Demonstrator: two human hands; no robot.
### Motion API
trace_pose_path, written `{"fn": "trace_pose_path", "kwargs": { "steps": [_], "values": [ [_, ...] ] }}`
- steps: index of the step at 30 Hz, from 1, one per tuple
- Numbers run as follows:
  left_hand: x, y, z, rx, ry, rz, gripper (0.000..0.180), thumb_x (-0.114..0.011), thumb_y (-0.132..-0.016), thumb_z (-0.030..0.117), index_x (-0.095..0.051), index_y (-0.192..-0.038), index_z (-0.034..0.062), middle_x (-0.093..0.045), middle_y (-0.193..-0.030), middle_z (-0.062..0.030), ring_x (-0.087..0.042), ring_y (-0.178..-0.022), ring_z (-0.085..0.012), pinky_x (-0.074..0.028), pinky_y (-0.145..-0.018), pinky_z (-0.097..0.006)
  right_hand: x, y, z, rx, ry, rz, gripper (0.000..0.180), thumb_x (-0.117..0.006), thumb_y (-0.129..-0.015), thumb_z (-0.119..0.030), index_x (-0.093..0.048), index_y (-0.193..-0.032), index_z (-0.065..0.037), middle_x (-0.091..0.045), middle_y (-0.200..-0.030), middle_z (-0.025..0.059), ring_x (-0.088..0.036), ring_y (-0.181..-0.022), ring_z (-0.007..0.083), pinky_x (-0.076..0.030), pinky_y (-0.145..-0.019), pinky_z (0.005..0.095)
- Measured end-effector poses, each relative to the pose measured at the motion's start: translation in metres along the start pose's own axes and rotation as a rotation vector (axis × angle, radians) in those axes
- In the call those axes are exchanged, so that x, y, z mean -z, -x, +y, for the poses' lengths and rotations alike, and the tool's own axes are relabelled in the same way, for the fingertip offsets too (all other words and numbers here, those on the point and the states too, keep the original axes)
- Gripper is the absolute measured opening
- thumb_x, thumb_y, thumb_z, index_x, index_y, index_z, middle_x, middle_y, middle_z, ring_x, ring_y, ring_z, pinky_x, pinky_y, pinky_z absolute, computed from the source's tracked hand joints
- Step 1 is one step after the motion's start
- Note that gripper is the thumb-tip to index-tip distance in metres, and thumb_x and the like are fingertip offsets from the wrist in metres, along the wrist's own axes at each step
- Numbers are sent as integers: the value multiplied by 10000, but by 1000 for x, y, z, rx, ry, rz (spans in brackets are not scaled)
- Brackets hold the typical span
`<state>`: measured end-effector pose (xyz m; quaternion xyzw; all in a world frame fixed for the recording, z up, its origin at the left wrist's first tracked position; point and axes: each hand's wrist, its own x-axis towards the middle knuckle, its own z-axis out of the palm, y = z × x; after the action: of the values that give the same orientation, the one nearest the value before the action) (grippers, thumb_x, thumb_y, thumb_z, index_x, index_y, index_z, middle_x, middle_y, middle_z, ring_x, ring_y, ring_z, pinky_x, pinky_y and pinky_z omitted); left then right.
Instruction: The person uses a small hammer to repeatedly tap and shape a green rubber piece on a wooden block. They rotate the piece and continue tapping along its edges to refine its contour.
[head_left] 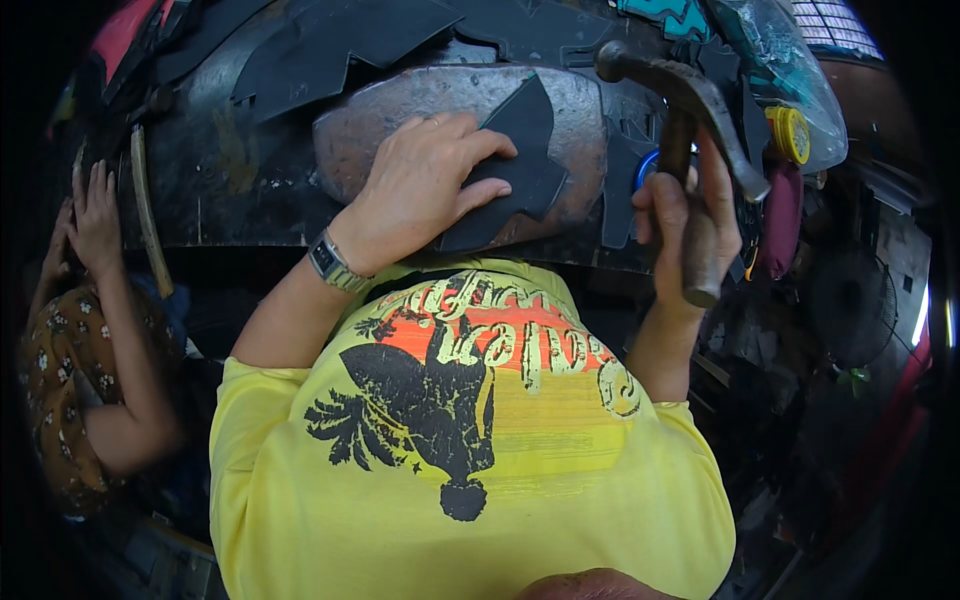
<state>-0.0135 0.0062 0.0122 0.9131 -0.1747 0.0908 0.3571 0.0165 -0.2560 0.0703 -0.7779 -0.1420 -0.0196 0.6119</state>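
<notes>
- Your dark cut-out piece (515,165) is flat, thin and black, shaped like a broad arrow with stepped edges. It lies flat on the rounded grey stone block (440,120), its point toward the far side.
- Your hammer (690,130) has a dark, worn metal head and a brown wooden handle. It stands nearly upright, head uppermost, just right of the block.

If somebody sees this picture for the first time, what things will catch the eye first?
The bright yellow shirt with a dark print fills the lower middle. Above it, the left hand presses a dark arrow-shaped cut piece flat on a rounded worn block. At the right, the right hand grips a hammer, its head raised above the dark bench.
</notes>
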Motion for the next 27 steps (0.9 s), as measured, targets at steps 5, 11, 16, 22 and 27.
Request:
{"fn": "trace_pose_path", "kwargs": {
  "steps": [5,11,16,22,27],
  "values": [
    [-2,1,2,39,41,-27,320,-830,-853,259,-730,-1125,124,-673,-990,-73,-660,-1000,-293,-495,-897,-432,-1,-10,20,-189,268,-257,461,-739,-980,-41,-629,-1427,-8,-754,-1154,88,-669,-1019,110,-524,-903,266],
    [0,-2,2,40,58,-50,323,-836,-846,254,-731,-1122,123,-675,-964,-73,-664,-976,-296,-500,-892,-436,-5,-16,7,59,194,-110,503,-734,-991,-51,-603,-1476,-39,-680,-921,8,-560,-702,29,-421,-590,208],
    [-3,-2,-1,6,58,11,322,-837,-849,224,-736,-1134,112,-680,-922,-69,-656,-872,-272,-506,-836,-398,-25,-26,17,-222,309,-239,430,-737,-975,-24,-618,-1387,9,-776,-1023,109,-602,-925,50,-526,-840,258],
    [-4,-4,-3,39,85,4,208,-780,-894,212,-746,-1081,127,-690,-928,-70,-682,-944,-307,-526,-852,-444,7,25,7,1,284,-169,488,-725,-965,20,-618,-1440,-7,-721,-996,97,-602,-769,83,-473,-678,236],
    [-3,-10,-6,56,77,-24,188,-777,-893,212,-752,-1061,132,-716,-943,-70,-697,-926,-299,-545,-799,-431,5,49,19,101,316,-302,507,-768,-888,102,-658,-1379,39,-748,-1282,181,-732,-1128,195,-517,-1008,300]
  ]
}}
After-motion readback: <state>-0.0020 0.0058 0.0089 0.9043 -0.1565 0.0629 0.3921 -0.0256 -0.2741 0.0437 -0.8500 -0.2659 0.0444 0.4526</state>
